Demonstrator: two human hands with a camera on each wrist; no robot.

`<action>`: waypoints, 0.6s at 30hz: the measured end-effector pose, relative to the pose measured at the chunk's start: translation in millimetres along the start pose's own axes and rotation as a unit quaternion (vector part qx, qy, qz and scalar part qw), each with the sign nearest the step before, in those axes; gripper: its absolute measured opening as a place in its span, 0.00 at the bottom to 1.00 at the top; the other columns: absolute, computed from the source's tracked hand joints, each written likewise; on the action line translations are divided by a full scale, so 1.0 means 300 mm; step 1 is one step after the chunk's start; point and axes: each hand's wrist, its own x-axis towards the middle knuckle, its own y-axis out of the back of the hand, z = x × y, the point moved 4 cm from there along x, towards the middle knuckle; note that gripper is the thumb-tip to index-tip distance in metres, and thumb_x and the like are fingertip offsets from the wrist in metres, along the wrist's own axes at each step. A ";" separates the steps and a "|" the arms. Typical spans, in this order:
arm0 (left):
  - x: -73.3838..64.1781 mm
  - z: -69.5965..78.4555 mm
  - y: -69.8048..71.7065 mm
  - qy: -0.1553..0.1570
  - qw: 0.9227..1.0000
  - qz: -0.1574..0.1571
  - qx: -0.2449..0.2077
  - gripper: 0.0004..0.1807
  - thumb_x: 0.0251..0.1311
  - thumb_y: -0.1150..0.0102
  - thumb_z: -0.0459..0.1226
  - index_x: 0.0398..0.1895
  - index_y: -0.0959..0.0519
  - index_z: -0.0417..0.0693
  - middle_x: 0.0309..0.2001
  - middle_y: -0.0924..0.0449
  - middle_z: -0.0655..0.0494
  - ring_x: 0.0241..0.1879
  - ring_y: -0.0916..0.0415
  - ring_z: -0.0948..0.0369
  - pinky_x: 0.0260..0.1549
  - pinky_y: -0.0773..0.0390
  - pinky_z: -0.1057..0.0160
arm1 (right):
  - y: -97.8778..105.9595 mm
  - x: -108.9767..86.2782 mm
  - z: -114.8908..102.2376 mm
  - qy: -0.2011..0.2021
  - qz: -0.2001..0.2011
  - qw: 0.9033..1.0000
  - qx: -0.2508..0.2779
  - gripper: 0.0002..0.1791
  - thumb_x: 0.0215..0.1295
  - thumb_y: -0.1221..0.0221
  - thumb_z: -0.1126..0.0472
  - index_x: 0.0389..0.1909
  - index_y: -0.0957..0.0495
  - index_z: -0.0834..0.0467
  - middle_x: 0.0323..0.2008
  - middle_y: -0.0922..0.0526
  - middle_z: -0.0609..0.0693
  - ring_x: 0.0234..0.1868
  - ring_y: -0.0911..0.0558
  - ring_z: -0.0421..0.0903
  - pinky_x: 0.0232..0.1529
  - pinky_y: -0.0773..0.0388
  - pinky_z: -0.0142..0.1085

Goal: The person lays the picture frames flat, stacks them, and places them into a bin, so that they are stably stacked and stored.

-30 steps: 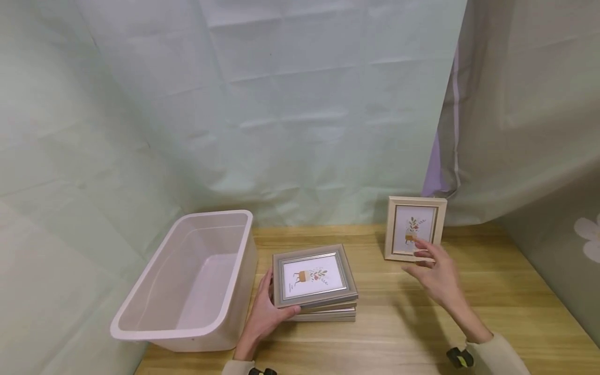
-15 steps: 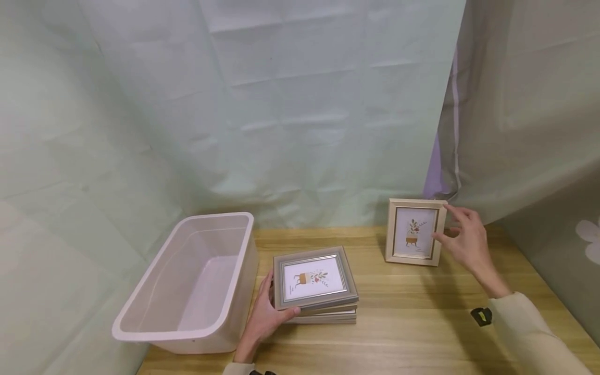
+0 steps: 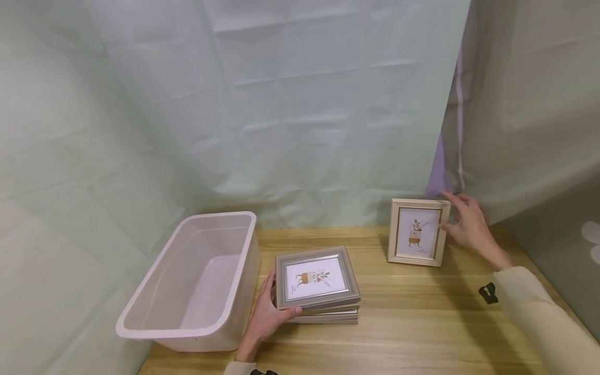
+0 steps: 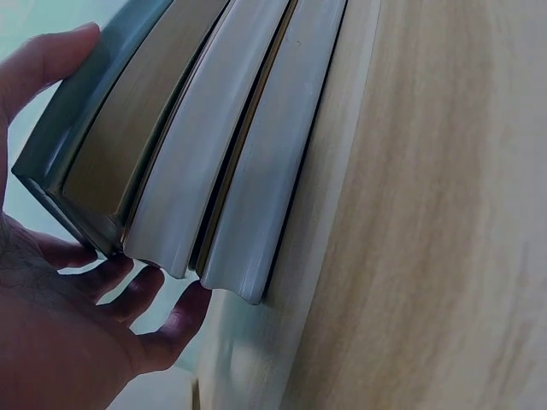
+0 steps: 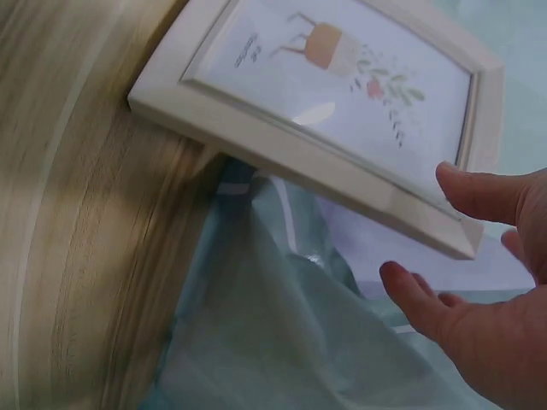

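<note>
Apparently partway: one picture frame upright, others stacked flat

Just left of the fingers of the right hand (image 3: 470, 224), a cream standing frame (image 3: 419, 233) rests upright on the wooden counter (image 3: 379, 333), showing a drawing of a leafy potted plant. Judging by how things lie, standing this one up looks done. Against the fingers of the left hand (image 3: 268, 315), and to their right, lies a stack of frames (image 3: 319, 281), seemingly four; these are flat, not stood up.

The right arm, in a pale sleeve (image 3: 529, 307), reaches in from the lower right. Its index fingertip appears just above the standing frame's upper corner, and the thumb overlaps the border in front. The right wrist view shows a wide gap between thumb and fingers, not a grip; whether the thumb touches, I cannot tell.

The left arm comes up from below. Its thumb rests along the top frame's near edge and its other fingers curl at the stack's left end, holding it. Beyond those fingers, to their left, sits a white tub (image 3: 246, 291).
</note>
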 end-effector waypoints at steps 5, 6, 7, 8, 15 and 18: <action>0.002 -0.001 -0.002 -0.002 1.000 -0.004 -0.001 0.74 0.45 0.11 0.41 0.89 0.54 0.37 0.86 0.49 0.32 0.82 0.39 0.33 0.79 0.34 0.37 | 0.000 0.013 0.028 0.024 -0.014 1.000 -0.009 0.45 0.58 0.31 0.78 0.79 0.35 0.68 0.67 0.35 0.88 0.56 0.26 0.83 0.55 0.23 0.76; 0.002 -0.001 -0.003 -0.002 1.000 -0.005 0.000 0.74 0.45 0.11 0.41 0.89 0.54 0.37 0.86 0.49 0.32 0.81 0.39 0.33 0.79 0.33 0.38 | -0.002 0.013 0.032 0.033 -0.014 0.999 -0.011 0.43 0.58 0.32 0.79 0.77 0.33 0.68 0.65 0.32 0.87 0.56 0.26 0.81 0.54 0.24 0.76; 0.002 -0.001 -0.003 -0.002 1.000 -0.004 0.001 0.74 0.45 0.11 0.41 0.89 0.54 0.37 0.86 0.49 0.32 0.81 0.38 0.34 0.79 0.33 0.38 | -0.003 0.015 0.037 0.041 -0.014 0.999 -0.013 0.42 0.58 0.33 0.80 0.76 0.31 0.67 0.63 0.29 0.85 0.55 0.25 0.80 0.53 0.24 0.76; 0.002 -0.001 -0.003 -0.003 1.000 -0.004 0.002 0.74 0.45 0.11 0.41 0.89 0.53 0.37 0.86 0.49 0.32 0.81 0.38 0.34 0.78 0.32 0.38 | -0.005 0.015 0.040 0.049 -0.013 0.999 -0.015 0.41 0.58 0.33 0.80 0.75 0.30 0.67 0.60 0.26 0.84 0.53 0.23 0.78 0.51 0.24 0.74; 0.003 0.001 -0.008 -0.006 1.000 -0.005 0.001 0.73 0.45 0.12 0.41 0.89 0.53 0.36 0.86 0.48 0.32 0.79 0.35 0.35 0.77 0.29 0.39 | -0.016 0.018 0.073 0.088 -0.012 0.996 -0.001 0.38 0.57 0.36 0.84 0.71 0.26 0.66 0.58 0.19 0.80 0.49 0.16 0.74 0.47 0.17 0.65; 0.002 0.002 -0.009 -0.007 1.000 -0.003 -0.002 0.73 0.45 0.12 0.41 0.88 0.53 0.35 0.86 0.48 0.32 0.78 0.34 0.34 0.76 0.28 0.39 | -0.020 0.019 0.091 0.083 -0.025 0.996 0.017 0.37 0.59 0.37 0.85 0.72 0.27 0.66 0.62 0.21 0.80 0.50 0.14 0.76 0.44 0.13 0.49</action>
